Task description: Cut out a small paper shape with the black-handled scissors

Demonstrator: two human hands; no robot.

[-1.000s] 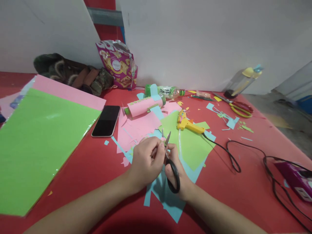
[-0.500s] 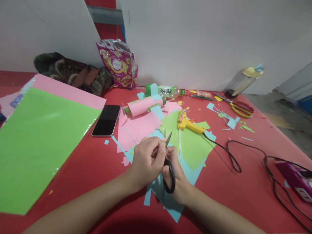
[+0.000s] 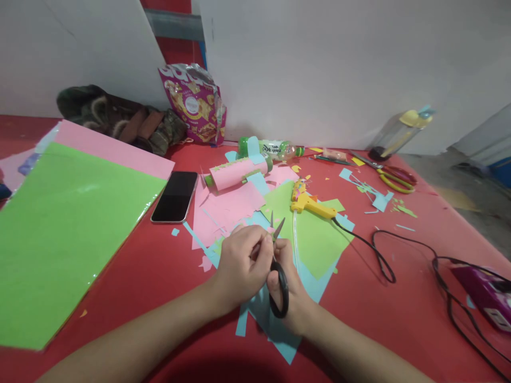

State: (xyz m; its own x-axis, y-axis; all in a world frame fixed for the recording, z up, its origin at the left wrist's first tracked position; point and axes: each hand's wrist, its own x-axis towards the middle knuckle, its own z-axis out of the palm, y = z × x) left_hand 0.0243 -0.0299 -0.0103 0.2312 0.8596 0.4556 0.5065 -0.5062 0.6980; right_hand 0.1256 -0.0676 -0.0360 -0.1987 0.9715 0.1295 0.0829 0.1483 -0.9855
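Small black-handled scissors (image 3: 284, 290) are in my right hand (image 3: 293, 287), their blades a little apart and pointing away from me. My left hand (image 3: 243, 260) is closed in a pinch beside the blades; what its fingertips hold is too small and hidden to name. Both hands nearly touch above blue paper (image 3: 271, 324). Just beyond them lie pink paper (image 3: 227, 207) and green paper (image 3: 319, 244). A yellow glue gun (image 3: 313, 206) rests on the green sheet. Behind my left hand, a pink-wrapped roll (image 3: 237, 174) lies on its side.
A phone (image 3: 174, 197) and large green sheet (image 3: 75, 229) lie left. Behind are a snack bag (image 3: 195, 106), green bottle (image 3: 275, 150) and dark cloth items (image 3: 120, 119). Larger scissors (image 3: 395, 178), a clear bottle (image 3: 399, 135), black cable (image 3: 379, 258) and purple box (image 3: 485, 298) are right.
The scissor blades have spread slightly wider. The scissors and both hands have shifted a little to the right.
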